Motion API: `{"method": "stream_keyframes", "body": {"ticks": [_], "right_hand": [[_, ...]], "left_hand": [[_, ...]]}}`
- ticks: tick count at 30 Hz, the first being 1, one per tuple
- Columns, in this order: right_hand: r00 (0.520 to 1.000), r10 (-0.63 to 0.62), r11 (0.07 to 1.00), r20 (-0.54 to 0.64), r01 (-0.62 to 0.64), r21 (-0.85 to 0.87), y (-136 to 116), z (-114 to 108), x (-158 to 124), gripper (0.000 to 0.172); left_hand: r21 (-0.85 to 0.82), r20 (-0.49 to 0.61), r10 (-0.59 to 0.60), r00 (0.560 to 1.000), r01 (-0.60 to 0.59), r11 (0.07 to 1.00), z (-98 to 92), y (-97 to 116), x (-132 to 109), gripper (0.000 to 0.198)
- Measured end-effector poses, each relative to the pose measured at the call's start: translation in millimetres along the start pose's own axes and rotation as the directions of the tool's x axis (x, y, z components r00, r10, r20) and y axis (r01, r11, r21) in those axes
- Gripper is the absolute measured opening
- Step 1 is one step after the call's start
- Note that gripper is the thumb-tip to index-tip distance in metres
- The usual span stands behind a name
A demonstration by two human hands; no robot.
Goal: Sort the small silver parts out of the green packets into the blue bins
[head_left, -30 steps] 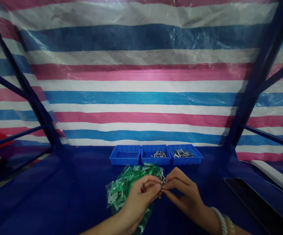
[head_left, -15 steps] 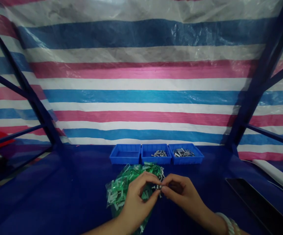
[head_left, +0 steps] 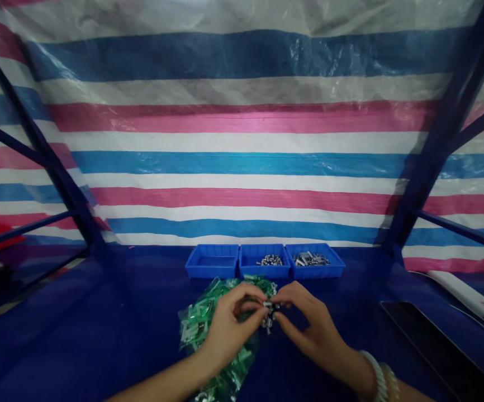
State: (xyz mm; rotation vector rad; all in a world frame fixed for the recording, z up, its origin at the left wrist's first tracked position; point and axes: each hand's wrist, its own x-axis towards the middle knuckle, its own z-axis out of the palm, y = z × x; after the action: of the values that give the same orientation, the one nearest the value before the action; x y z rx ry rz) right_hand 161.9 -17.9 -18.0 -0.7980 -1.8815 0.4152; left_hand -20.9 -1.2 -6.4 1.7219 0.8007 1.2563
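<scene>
My left hand pinches a small shiny metal fitting, perhaps a screw, between thumb and fingertips. Close by on the right is my right hand, its thumb and index finger apart on either side of the small metal parts. Under and just beyond the fingertips lie several loose metal parts, too small to make out singly. A clear plastic bag of green and silvery pieces lies beneath and beside my left hand, which partly hides it.
Three blue bins stand in a row: a left bin with nothing visible inside, a middle bin and a right bin with metal parts. A dark phone-like slab and a white device lie right. Blue posts flank the table.
My right thumb and index finger have parted and drawn slightly away from the left fingertips. The left hand still pinches the small metal fitting. The view has shifted slightly.
</scene>
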Motion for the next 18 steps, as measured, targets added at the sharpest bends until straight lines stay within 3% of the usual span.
{"method": "stream_keyframes", "body": {"ticks": [3,7,9,11,14,18], "right_hand": [[0.998,0.061,0.998,-0.016,-0.061,-0.028,11.0,-2.2,2.5,0.017],[0.992,0.113,0.992,0.054,-0.11,-0.067,24.5,-3.0,3.5,0.017],[0.985,0.113,0.991,0.134,-0.102,-0.085,26.7,-2.3,2.2,0.017],[0.968,0.087,0.992,0.236,-0.063,-0.106,26.4,-0.6,-0.3,0.018],[0.934,0.048,0.989,0.353,0.006,-0.151,26.2,3.6,-4.7,0.022],[0.927,0.069,0.984,0.368,-0.003,-0.176,30.7,8.9,-6.8,0.024]], "left_hand": [[0.291,0.045,0.201,0.979,-0.206,0.934,-8.4,-5.3,37.4,0.004],[0.382,0.104,0.189,0.977,-0.214,0.899,-11.4,-17.9,97.8,0.004],[0.421,0.132,0.174,0.976,-0.214,0.881,-9.9,-23.0,114.4,0.01],[0.458,0.132,0.174,0.976,-0.216,0.863,-8.3,-23.8,115.6,0.014],[0.483,0.105,0.181,0.978,-0.209,0.851,-8.6,-16.9,93.7,0.013],[0.467,0.1,0.156,0.983,-0.185,0.865,-12.5,-2.9,53.6,0.014]]}}
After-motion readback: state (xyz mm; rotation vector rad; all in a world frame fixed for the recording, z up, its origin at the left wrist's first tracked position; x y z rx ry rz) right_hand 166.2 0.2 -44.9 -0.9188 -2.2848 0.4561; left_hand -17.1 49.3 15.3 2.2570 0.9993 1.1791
